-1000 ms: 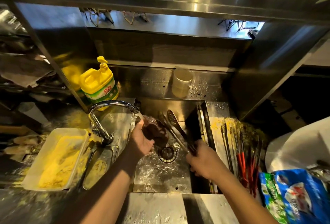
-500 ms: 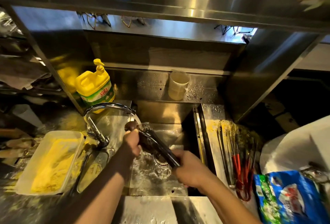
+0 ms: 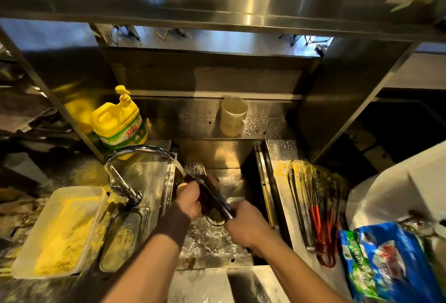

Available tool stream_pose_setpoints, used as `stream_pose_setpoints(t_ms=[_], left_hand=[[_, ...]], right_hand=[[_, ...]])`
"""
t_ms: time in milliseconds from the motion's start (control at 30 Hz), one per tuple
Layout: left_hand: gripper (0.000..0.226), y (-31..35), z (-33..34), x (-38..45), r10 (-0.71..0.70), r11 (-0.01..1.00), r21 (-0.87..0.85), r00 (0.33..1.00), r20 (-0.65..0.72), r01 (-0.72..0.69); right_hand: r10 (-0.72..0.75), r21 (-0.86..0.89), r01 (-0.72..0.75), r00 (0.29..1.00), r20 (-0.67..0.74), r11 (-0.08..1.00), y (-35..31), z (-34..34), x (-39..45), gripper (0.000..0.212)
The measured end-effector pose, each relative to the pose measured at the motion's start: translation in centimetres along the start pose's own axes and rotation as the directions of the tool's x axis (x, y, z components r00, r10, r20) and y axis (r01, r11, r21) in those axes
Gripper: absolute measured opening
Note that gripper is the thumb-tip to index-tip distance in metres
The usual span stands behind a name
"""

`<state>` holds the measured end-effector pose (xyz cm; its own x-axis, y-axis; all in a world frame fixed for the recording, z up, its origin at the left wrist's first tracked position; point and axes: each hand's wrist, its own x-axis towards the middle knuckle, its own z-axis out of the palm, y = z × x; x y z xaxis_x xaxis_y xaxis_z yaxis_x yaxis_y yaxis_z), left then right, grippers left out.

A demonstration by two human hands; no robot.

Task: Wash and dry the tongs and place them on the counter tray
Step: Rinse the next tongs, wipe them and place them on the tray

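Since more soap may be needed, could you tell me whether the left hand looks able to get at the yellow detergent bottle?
Probably yes: the detergent bottle stands uncovered behind the faucet, but the left hand is busy scrubbing the tongs and would need freeing first.

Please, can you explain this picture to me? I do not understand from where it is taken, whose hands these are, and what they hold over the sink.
The camera is worn on a person's head and looks down, so the two arms are that person's own. There is no machine here.

The right hand grips the handle end of metal tongs. The left hand holds a dark scrubbing pad against them. I cannot tell what kind. The tong tips sit under the running water from the curved faucet, above a steel sink.

Behind the faucet stands a yellow dish soap bottle. To the left lies a white tray of yellow crumbs. On the right counter lie whisks and red-handled tools, beside a blue bag.
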<state>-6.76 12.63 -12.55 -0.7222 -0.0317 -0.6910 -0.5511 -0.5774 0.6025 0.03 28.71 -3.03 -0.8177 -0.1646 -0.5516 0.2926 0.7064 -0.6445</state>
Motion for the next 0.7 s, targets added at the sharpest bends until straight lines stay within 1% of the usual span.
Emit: stream_pose_setpoints(t_ms=[67,100,133,167,200,267,300,367,433,467,533,567,600,633,667,700], left_hand=[[0.009,-0.1,-0.4,0.4,0.047,0.999,-0.002,0.998,-0.042,-0.048],[0.010,-0.1,-0.2,0.2,0.047,0.999,0.004,0.999,-0.027,-0.047],[0.012,-0.3,-0.1,0.0,0.040,0.999,0.019,0.999,0.017,-0.040],[0.009,-0.4,0.1,-0.2,0.035,0.998,0.057,0.998,0.048,-0.038],[0.009,-0.3,0.1,-0.1,0.040,0.994,0.096,0.999,0.036,-0.043],[0.023,0.0,-0.2,0.3,0.089,0.985,0.153,0.991,-0.099,-0.073],[0.024,0.2,-0.3,0.3,0.105,0.983,0.164,0.986,-0.130,-0.083],[0.023,-0.2,-0.1,0.1,0.126,0.975,0.201,0.979,-0.159,-0.093],[0.020,-0.2,-0.3,-0.1,0.119,0.975,0.205,0.977,-0.178,-0.081],[0.018,-0.1,-0.6,-0.1,0.105,0.979,0.192,0.980,-0.171,-0.071],[0.010,0.4,-1.0,-0.3,0.070,0.992,0.106,0.994,-0.081,-0.061],[0.018,0.6,-1.1,-0.3,0.051,0.996,0.074,0.998,-0.034,-0.048],[0.031,0.7,-1.0,-0.5,0.024,0.996,0.080,1.000,0.021,-0.025],[0.039,0.7,-0.8,-0.8,-0.004,0.995,0.100,0.996,0.089,-0.005],[0.034,0.7,-0.7,-0.8,-0.001,0.992,0.127,0.990,0.140,-0.017],[0.024,0.8,-0.8,-0.8,0.026,0.990,0.134,0.993,0.116,-0.042]], right_hand=[[0.015,0.004,-0.015,1.000,0.009,1.000,0.4,-0.4,-0.2,0.016],[0.019,0.003,-0.019,1.000,-0.005,1.000,0.5,-0.8,-0.2,0.014],[0.019,0.000,-0.019,1.000,-0.021,1.000,0.4,-0.8,-0.2,0.013],[0.014,-0.002,-0.014,0.999,-0.030,1.000,0.4,-0.8,-0.2,0.013],[0.008,-0.007,-0.008,1.000,-0.023,1.000,0.3,-0.6,-0.3,0.014],[0.005,-0.022,-0.005,1.000,0.007,1.000,0.2,-0.3,-0.5,0.017],[0.009,-0.015,-0.009,1.000,0.008,1.000,0.3,-0.4,-0.5,0.018],[0.010,0.006,-0.010,1.000,-0.011,1.000,0.2,-0.8,-0.5,0.016],[0.009,0.003,-0.009,1.000,-0.007,1.000,0.1,-0.7,-0.5,0.019],[0.005,-0.012,-0.005,1.000,0.015,1.000,0.0,-0.5,-0.6,0.020],[0.000,-0.016,0.001,0.999,0.034,1.000,-0.1,-0.2,-0.6,0.021],[0.000,0.003,0.000,1.000,0.020,1.000,-0.2,-0.2,-0.4,0.021],[0.001,0.020,-0.001,1.000,0.001,1.000,-0.4,-0.2,-0.3,0.022],[0.003,0.019,-0.003,1.000,-0.009,1.000,-0.5,-0.2,-0.2,0.021],[-0.002,0.005,0.002,1.000,-0.004,1.000,-0.7,-0.1,-0.1,0.020],[-0.002,-0.006,0.002,1.000,0.011,1.000,-0.7,0.0,-0.1,0.020]])
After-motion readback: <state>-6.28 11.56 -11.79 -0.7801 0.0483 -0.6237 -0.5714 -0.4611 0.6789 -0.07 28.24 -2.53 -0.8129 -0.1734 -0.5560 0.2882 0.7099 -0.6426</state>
